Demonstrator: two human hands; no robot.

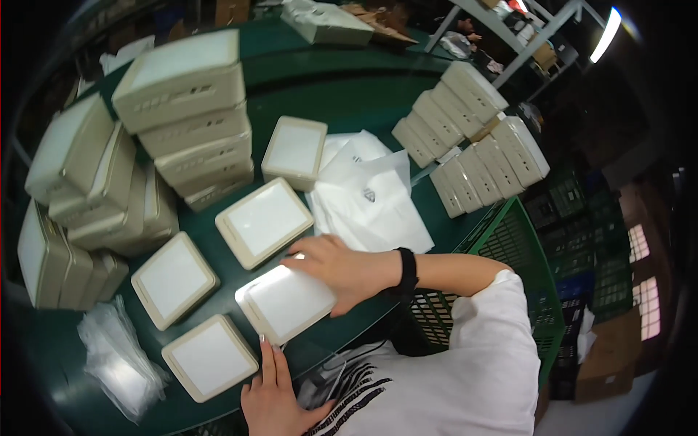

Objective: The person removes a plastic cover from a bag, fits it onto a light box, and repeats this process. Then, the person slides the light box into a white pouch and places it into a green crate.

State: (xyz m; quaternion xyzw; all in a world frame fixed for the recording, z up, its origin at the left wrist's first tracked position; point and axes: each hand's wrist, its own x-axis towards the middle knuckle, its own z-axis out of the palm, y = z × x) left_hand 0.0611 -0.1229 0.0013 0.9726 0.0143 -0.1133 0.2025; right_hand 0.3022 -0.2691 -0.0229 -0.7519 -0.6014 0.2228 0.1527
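In front of me lies a flat beige electronic device (280, 309) with a glossy white top panel that catches the light. My right hand (331, 269), a black band on its wrist, reaches across its right end, with the fingers bent over the far edge and the thumb side near the close edge. My left hand (275, 396) is at the near side, index and middle fingers stretched out and their tips touching the device's near left corner. Similar devices lie beside it: one behind (265, 221), one to the left (174, 280) and one at the near left (209, 357).
Tall stacks of such devices (196, 109) stand at the left, and rows of them (472, 160) at the far right. White bags (371, 196) lie behind my right hand, clear plastic sleeves (120, 360) at the near left. A green crate (527, 269) stands beside the green table (349, 94).
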